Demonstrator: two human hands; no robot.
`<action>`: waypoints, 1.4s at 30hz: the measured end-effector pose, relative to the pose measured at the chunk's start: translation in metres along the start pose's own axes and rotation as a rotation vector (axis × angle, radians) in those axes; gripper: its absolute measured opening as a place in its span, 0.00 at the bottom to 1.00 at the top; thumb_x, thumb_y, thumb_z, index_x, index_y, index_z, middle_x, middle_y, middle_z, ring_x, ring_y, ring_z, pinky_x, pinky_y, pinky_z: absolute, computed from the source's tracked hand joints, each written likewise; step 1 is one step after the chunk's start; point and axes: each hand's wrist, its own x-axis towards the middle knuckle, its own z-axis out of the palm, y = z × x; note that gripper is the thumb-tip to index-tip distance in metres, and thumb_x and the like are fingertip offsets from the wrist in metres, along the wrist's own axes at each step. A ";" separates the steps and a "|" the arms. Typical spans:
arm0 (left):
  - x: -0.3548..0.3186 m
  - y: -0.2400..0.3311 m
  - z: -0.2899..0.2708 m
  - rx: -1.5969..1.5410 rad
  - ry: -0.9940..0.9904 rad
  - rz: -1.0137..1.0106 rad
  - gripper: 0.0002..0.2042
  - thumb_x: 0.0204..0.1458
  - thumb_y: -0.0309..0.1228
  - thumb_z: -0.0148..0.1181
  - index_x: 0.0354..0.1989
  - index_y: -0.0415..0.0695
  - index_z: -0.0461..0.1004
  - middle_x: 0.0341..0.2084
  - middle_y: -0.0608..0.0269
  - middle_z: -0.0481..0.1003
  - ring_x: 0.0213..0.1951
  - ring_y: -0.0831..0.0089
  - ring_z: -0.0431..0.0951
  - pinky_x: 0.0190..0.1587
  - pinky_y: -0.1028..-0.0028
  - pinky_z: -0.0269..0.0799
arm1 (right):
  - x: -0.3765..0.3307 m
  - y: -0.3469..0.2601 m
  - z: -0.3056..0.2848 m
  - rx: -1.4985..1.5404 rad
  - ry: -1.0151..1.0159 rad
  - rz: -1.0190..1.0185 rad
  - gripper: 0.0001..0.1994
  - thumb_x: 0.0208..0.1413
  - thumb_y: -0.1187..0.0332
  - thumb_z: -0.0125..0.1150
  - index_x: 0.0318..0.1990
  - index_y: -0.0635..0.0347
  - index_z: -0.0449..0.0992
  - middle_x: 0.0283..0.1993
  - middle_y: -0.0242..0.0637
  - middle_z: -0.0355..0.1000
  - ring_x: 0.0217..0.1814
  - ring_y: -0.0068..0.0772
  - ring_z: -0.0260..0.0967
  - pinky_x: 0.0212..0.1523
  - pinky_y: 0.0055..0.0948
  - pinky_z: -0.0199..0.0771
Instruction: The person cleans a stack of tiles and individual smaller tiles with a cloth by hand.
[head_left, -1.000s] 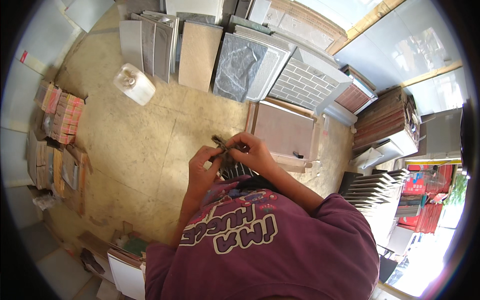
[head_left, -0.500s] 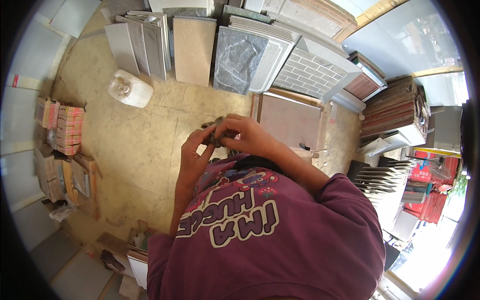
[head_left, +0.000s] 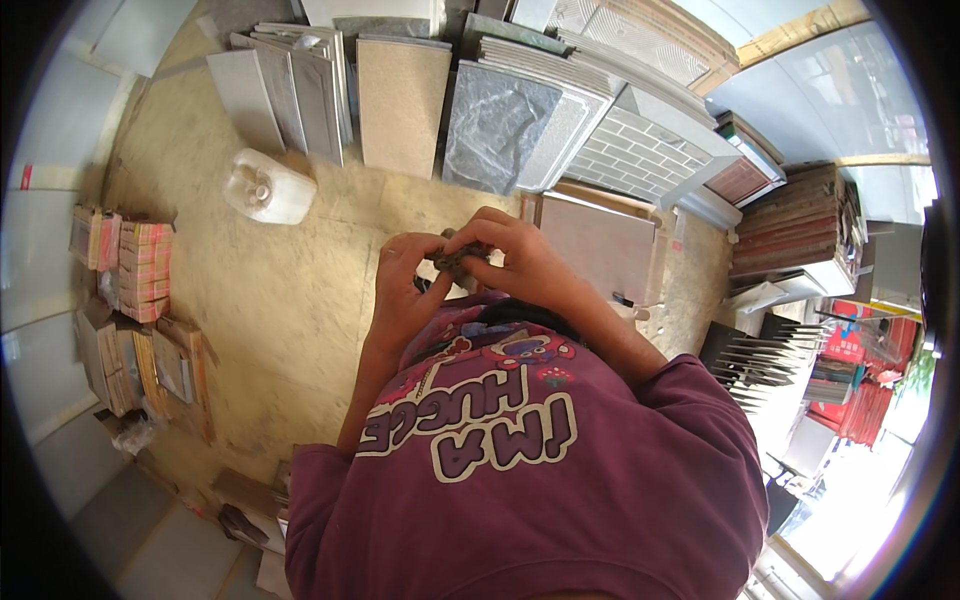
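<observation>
My left hand (head_left: 405, 290) and my right hand (head_left: 522, 258) meet in front of my chest, both closed around a small dark object (head_left: 455, 258) held between the fingertips. Its kind is too small to tell; only a dark, slightly greenish lump shows between the fingers. Below the hands my purple printed shirt (head_left: 520, 470) fills the lower middle of the picture. Beige floor (head_left: 290, 300) lies under the hands.
Tile sample slabs (head_left: 400, 100) lean in a row at the top. A white plastic jug (head_left: 268, 188) stands on the floor at upper left. Stacked boxes and packets (head_left: 140, 270) line the left wall. A large beige tile (head_left: 600, 245) and dark racks (head_left: 760, 360) sit right.
My hands have stayed together on the small object and sit higher and closer in the picture; the view has shifted, so the jug and slabs appear lower and larger.
</observation>
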 end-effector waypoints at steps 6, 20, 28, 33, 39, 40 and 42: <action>0.044 -0.024 -0.048 -0.029 0.070 -0.024 0.11 0.38 0.22 0.60 0.33 0.42 0.71 0.26 0.64 0.71 0.31 0.70 0.69 0.36 0.74 0.65 | 0.059 -0.012 0.022 -0.015 0.148 0.060 0.11 0.45 0.75 0.58 0.39 0.60 0.74 0.34 0.38 0.70 0.35 0.34 0.72 0.35 0.28 0.72; 0.109 -0.090 -0.118 -0.175 0.149 -0.072 0.10 0.41 0.21 0.63 0.34 0.40 0.74 0.26 0.64 0.72 0.26 0.79 0.70 0.31 0.80 0.66 | 0.153 -0.016 0.081 0.149 0.380 0.307 0.09 0.47 0.76 0.62 0.36 0.65 0.71 0.32 0.35 0.73 0.34 0.22 0.72 0.37 0.22 0.74; 0.148 -0.112 -0.118 -0.290 -0.024 -0.123 0.12 0.42 0.24 0.64 0.38 0.38 0.74 0.31 0.64 0.76 0.29 0.80 0.72 0.34 0.79 0.68 | 0.181 0.006 0.065 0.265 0.409 0.340 0.11 0.48 0.76 0.61 0.39 0.67 0.71 0.34 0.36 0.73 0.37 0.21 0.72 0.39 0.21 0.73; 0.188 -0.105 -0.118 -0.288 -0.056 -0.109 0.15 0.42 0.26 0.66 0.40 0.39 0.73 0.31 0.65 0.75 0.32 0.79 0.72 0.37 0.78 0.68 | 0.209 0.015 0.038 0.231 0.380 0.296 0.12 0.46 0.78 0.60 0.40 0.66 0.70 0.34 0.37 0.73 0.38 0.24 0.73 0.40 0.23 0.74; 0.238 -0.107 -0.106 -0.253 -0.022 -0.091 0.17 0.41 0.26 0.67 0.41 0.39 0.72 0.32 0.65 0.75 0.33 0.80 0.72 0.39 0.78 0.68 | 0.239 0.022 0.002 0.166 0.347 0.200 0.15 0.45 0.80 0.57 0.43 0.65 0.70 0.38 0.40 0.72 0.41 0.30 0.74 0.43 0.25 0.74; 0.245 -0.107 -0.102 -0.256 -0.012 -0.088 0.17 0.41 0.25 0.67 0.41 0.40 0.72 0.32 0.66 0.75 0.33 0.80 0.72 0.39 0.78 0.68 | 0.243 0.024 -0.004 0.155 0.343 0.192 0.15 0.45 0.80 0.57 0.43 0.64 0.70 0.39 0.40 0.72 0.41 0.31 0.74 0.43 0.26 0.74; 0.256 -0.107 -0.097 -0.247 0.009 -0.084 0.16 0.42 0.24 0.66 0.41 0.40 0.71 0.32 0.66 0.75 0.33 0.80 0.72 0.38 0.79 0.68 | 0.249 0.026 -0.013 0.127 0.333 0.160 0.15 0.45 0.80 0.57 0.43 0.65 0.69 0.40 0.41 0.71 0.42 0.32 0.74 0.44 0.26 0.74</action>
